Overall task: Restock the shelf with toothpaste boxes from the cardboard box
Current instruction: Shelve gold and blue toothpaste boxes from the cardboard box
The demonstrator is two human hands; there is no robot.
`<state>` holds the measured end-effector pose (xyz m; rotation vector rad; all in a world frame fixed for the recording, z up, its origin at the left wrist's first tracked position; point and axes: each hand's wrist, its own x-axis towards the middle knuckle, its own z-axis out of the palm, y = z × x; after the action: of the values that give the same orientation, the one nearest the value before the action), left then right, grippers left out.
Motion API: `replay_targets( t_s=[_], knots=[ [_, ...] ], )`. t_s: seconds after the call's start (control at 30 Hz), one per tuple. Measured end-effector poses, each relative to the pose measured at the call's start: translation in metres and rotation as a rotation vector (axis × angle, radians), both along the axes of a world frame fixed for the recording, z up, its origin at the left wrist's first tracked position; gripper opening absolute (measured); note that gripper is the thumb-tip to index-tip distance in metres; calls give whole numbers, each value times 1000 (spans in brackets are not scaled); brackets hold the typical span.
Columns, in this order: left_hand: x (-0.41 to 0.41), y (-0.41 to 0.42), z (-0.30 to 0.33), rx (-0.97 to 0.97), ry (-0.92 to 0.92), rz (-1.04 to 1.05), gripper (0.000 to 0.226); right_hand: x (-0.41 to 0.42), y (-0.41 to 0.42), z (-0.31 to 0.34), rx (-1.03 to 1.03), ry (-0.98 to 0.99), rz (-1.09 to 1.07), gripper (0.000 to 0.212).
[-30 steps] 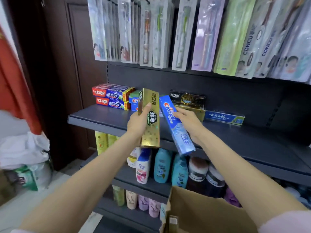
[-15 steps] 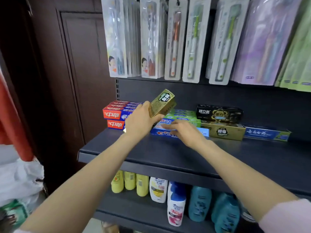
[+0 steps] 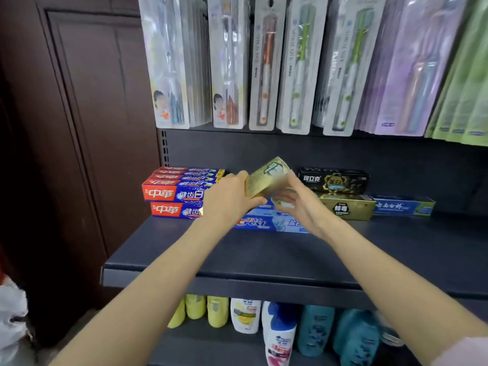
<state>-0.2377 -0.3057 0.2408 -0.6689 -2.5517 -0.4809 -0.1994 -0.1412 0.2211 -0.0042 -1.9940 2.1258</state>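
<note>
My left hand (image 3: 227,199) grips a gold toothpaste box (image 3: 268,178), held tilted above the dark shelf (image 3: 264,257). My right hand (image 3: 298,204) reaches up to the same gold box and its fingers touch the box's right side; motion blur hides how they lie. Under both hands a blue Crest box (image 3: 266,223) lies flat on the shelf. The cardboard box is out of view.
Red and blue toothpaste boxes (image 3: 171,192) are stacked at the left. A black box (image 3: 334,180) sits on a gold box (image 3: 346,207), with a blue-green box (image 3: 402,207) further right. Toothbrush packs (image 3: 264,62) hang above. Shampoo bottles (image 3: 277,336) fill the lower shelf.
The blue Crest box went from my right hand onto the shelf. My right hand then rose from it to the gold box, which my left hand has turned from upright to tilted.
</note>
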Motion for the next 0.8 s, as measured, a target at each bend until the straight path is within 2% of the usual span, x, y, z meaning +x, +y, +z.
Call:
replay_targets(
  t_s=[0.07,0.13,0.17,0.23,0.3,0.37,0.47,0.57,0.67,0.73,0.8],
  knots=[
    [7,15,0,-131,156,-7,57,8,8,6,-180,-48,-19,47],
    [13,26,1,-162,248,-54,59,15,15,11,-265,-37,-59,37],
    [16,32,3,-155,206,-100,64,21,23,12,-287,-4,-79,26],
    [17,40,10,-182,0,-208,84,36,41,14,-305,68,-93,15],
    [19,49,16,-245,-152,-271,94,53,62,12,-290,130,-43,26],
    [25,63,17,-264,-128,-278,89,71,80,10,-264,156,11,43],
    [46,88,13,-270,29,-230,86,94,104,12,-257,182,61,59],
    [61,108,7,-220,-67,-251,88,117,128,17,-235,196,26,63],
    [76,124,9,-192,-239,-296,70,141,151,19,-252,206,50,60],
    [90,136,7,-196,-185,-268,60,151,163,20,-201,186,30,52],
    [102,147,2,-250,-56,-179,61,154,177,17,57,120,-95,36]
  ],
)
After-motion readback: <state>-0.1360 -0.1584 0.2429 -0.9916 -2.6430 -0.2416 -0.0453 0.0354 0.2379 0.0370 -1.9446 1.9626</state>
